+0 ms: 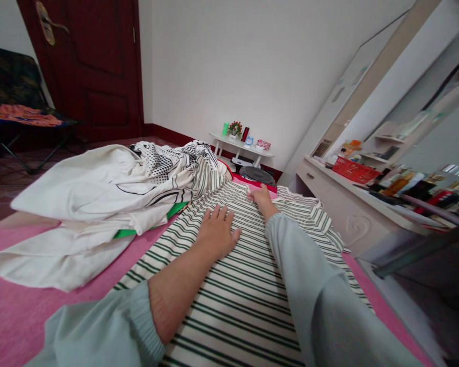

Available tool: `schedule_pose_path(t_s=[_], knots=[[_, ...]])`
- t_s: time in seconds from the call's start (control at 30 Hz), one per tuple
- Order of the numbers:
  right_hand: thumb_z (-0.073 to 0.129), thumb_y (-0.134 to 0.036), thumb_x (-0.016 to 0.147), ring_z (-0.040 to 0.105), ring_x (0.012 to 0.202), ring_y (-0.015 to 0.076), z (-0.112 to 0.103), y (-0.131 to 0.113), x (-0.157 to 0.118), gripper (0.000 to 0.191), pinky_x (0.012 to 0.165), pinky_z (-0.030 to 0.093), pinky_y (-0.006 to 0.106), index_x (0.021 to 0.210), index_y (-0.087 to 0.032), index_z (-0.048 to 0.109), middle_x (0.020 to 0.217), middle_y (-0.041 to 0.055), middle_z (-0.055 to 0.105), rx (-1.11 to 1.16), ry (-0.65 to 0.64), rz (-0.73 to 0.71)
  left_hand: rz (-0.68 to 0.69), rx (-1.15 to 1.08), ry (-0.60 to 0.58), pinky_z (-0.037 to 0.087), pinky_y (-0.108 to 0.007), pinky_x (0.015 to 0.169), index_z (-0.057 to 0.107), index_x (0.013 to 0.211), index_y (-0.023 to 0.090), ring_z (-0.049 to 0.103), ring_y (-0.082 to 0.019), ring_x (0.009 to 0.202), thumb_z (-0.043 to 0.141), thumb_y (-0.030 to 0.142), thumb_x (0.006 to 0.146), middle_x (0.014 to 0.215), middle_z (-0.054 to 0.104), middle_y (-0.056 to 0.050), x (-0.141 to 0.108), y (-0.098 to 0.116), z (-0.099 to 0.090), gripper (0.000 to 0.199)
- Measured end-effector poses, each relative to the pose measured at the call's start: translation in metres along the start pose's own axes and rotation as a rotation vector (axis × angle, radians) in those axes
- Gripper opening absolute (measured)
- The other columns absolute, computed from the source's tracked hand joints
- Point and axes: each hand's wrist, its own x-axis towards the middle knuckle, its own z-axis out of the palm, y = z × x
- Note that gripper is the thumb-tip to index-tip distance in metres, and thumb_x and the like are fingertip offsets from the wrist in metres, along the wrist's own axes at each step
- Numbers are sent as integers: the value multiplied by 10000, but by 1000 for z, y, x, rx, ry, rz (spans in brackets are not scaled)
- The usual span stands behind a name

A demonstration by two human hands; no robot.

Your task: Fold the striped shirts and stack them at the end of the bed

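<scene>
One striped garment (233, 300) lies spread on the pink cover (23, 295), beside a heap of white clothes (87, 178). The left hand (216, 234) rests on it palm down, fingers open and apart. The right hand (261, 199) is at its far edge with bent fingers; whether they pinch the cloth, I cannot tell. It seems best to press lightly and keep this edge steady, so that stripes remain straight. The near end is cut off, and where garment and heap meet is hard to make out.
</scene>
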Motion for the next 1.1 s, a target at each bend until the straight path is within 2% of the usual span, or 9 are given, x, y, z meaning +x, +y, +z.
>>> schedule_pose_path(t_s=[0.1, 0.27, 0.37, 0.47, 0.57, 0.77, 0.9, 1.0, 1.1], knots=[[566, -138, 723, 611, 578, 139, 5, 2, 3, 777, 544, 511, 239, 1426, -57, 246, 695, 18, 651, 56, -63, 79, 0, 3, 6, 137, -481, 1147, 401, 1411, 211, 216, -279, 1414, 286, 557, 901, 1515, 323, -76, 0, 0, 2, 627], [632, -155, 668, 605, 577, 155, 3, 0, 3, 536, 547, 503, 244, 1195, -85, 564, 633, 15, 641, 71, -125, 70, 6, -1, 13, 137, -492, 1145, 406, 1409, 201, 218, -293, 1411, 288, 562, 900, 1518, 316, -82, 0, -1, 4, 636], [610, -241, 714, 645, 852, 192, 7, -3, -3, 446, 734, 527, 292, 1147, -134, 601, 951, 79, 689, 86, -94, -4, 12, -9, 11, 136, -499, 1145, 408, 1410, 178, 216, -299, 1411, 291, 547, 903, 1514, 320, -97, 0, 0, 2, 637], [605, -311, 740, 448, 1257, 203, 13, -3, -11, 598, 1028, 381, 360, 1312, -186, 484, 1393, 105, 463, 77, -65, -165, 3, -9, -10, 143, -498, 1144, 403, 1413, 181, 213, -289, 1414, 289, 535, 906, 1516, 316, -94, 0, 1, -2, 628], [586, -362, 773, 328, 1349, 197, 5, -1, -15, 609, 1113, 256, 368, 1340, -177, 463, 1464, 106, 375, -1, -97, -328, -7, -9, -35, 147, -495, 1143, 398, 1415, 189, 207, -282, 1417, 291, 532, 906, 1517, 316, -89, 0, 2, -6, 623], [430, -159, 821, 552, 1107, 202, -101, 18, -13, 410, 979, 393, 311, 1190, -160, 608, 1177, 111, 621, -557, 364, -87, 8, -19, -35, 133, -496, 1146, 394, 1419, 185, 202, -289, 1417, 280, 539, 907, 1523, 303, -88, 0, 0, -3, 632], [516, -192, 768, 457, 1188, 408, -188, 44, -24, 453, 925, 373, 550, 1194, -61, 597, 1240, 303, 511, -722, 566, 252, 11, -18, -22, 133, -496, 1144, 402, 1414, 184, 213, -293, 1413, 279, 539, 908, 1517, 316, -92, 1, -1, 0, 630], [671, -291, 669, 470, 1173, 439, -225, 67, -33, 477, 886, 407, 543, 1104, -96, 656, 1245, 310, 502, -855, 477, 563, 11, -10, -9, 143, -496, 1140, 409, 1409, 178, 226, -298, 1407, 298, 526, 905, 1511, 327, -96, 0, -1, 0, 622], [704, -436, 656, 533, 1116, 425, -238, 83, -40, 526, 830, 451, 494, 1060, -100, 674, 1173, 285, 567, -930, 308, 582, 10, -8, 3, 149, -494, 1138, 418, 1404, 176, 231, -295, 1405, 307, 515, 905, 1509, 332, -94, 0, 0, 1, 613]])
